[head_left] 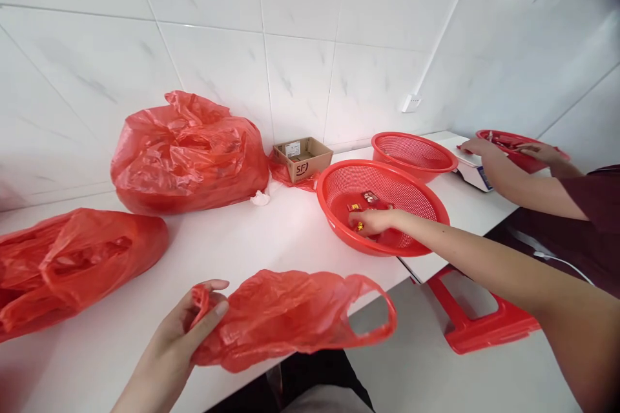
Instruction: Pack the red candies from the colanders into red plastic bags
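My left hand (pixel 191 322) grips the gathered end of a thin red plastic carrier bag (pixel 290 319), which lies flat and slack on the counter edge. My right hand (pixel 375 222) reaches into a round red perforated basket (pixel 402 190), its fingers beside a small gold item (pixel 359 226). Near them lie a red-and-yellow packet (pixel 354 206) and a dark red packet (pixel 369 197). Whether my right fingers hold anything is hidden. Two bulging red plastic bags (pixel 186 155) (pixel 68 264) sit on the white counter (pixel 232 251), left of my hands.
A small SF cardboard box (pixel 303 158) stands against the tiled wall beside an empty red basket (pixel 414 156). Farther right, a co-worker's hands (pixel 477 147) (pixel 540 153) work at a white scale (pixel 472 171) and another red basket (pixel 513 148). A red stool (pixel 479 313) stands on the floor.
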### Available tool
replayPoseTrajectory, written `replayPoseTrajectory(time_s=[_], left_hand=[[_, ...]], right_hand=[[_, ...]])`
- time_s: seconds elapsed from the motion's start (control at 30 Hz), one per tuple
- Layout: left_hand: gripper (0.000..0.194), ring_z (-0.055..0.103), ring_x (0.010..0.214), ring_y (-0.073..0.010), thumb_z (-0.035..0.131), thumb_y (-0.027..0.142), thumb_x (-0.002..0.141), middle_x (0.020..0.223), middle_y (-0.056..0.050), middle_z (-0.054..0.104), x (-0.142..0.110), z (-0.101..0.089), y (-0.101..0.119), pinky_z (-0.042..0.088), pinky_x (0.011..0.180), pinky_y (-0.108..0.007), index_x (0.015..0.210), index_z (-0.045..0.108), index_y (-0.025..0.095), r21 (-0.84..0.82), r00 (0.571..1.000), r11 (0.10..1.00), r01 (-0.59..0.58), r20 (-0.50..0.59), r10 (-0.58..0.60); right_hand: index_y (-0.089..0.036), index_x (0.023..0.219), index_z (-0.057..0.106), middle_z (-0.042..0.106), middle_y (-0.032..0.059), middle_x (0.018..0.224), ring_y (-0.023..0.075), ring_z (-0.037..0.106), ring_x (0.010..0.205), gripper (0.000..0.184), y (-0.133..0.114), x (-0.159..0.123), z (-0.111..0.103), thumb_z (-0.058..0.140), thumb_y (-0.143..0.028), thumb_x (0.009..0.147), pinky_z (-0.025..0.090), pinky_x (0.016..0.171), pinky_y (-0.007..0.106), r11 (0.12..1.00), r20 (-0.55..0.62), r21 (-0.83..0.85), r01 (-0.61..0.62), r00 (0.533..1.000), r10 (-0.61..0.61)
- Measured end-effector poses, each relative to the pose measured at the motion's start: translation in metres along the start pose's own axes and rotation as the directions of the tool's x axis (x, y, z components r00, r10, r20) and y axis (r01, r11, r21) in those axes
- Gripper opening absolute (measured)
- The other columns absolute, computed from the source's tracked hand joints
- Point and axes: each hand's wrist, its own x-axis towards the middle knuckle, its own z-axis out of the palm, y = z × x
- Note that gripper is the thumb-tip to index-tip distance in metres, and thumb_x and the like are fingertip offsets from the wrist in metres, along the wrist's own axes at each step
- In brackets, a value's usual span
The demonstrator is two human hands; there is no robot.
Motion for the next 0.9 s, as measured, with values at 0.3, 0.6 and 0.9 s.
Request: replayPoseTrajectory(time_s=[0.3,0.6,0.9], left_hand=[[0.017,0.066,0.069,-0.0134,0.072,0.015,0.074,0.089,-0.003,0.069,0.014,0.016,0.006,0.058,0.061,-0.021,0.090,0.070,0.019,-0.550,0.982,0.825,0.132,-0.039,-0.183],[0.011,0.061,0.059,-0.0077,0.060,0.017,0.088,0.071,0.005,0.063,0.072,0.073,0.001,0.055,0.066,-0.023,0.078,0.057,0.019,-0.731,0.979,0.675,-0.099,-0.194,-0.067],[0.022,0.065,0.074,-0.0112,0.078,0.021,0.071,0.096,-0.003,0.072,0.072,0.039,0.004,0.051,0.068,-0.021,0.086,0.062,0.019,-0.481,0.990,0.868,-0.124,-0.121,0.074]], right_hand=[[-0.020,0.100,0.056,0.067,0.0014,0.086,0.0094,0.059,0.060,0.015,-0.117,-0.017,-0.030,0.057,-0.028,0.088,0.041,0.047,0.019,0.880,0.112,0.470,0.077,0.983,-0.146],[-0.020,0.116,0.057,0.063,0.0084,0.117,0.0168,0.062,0.094,0.026,-0.138,-0.064,0.081,0.052,-0.018,0.091,0.048,0.083,0.033,0.945,0.209,0.178,0.276,0.927,-0.310],[-0.021,0.119,0.061,0.057,0.0116,0.117,0.0267,0.054,0.103,0.045,-0.092,-0.087,0.121,0.071,-0.033,0.077,0.045,0.088,0.041,0.960,0.315,-0.098,0.263,0.923,-0.221]])
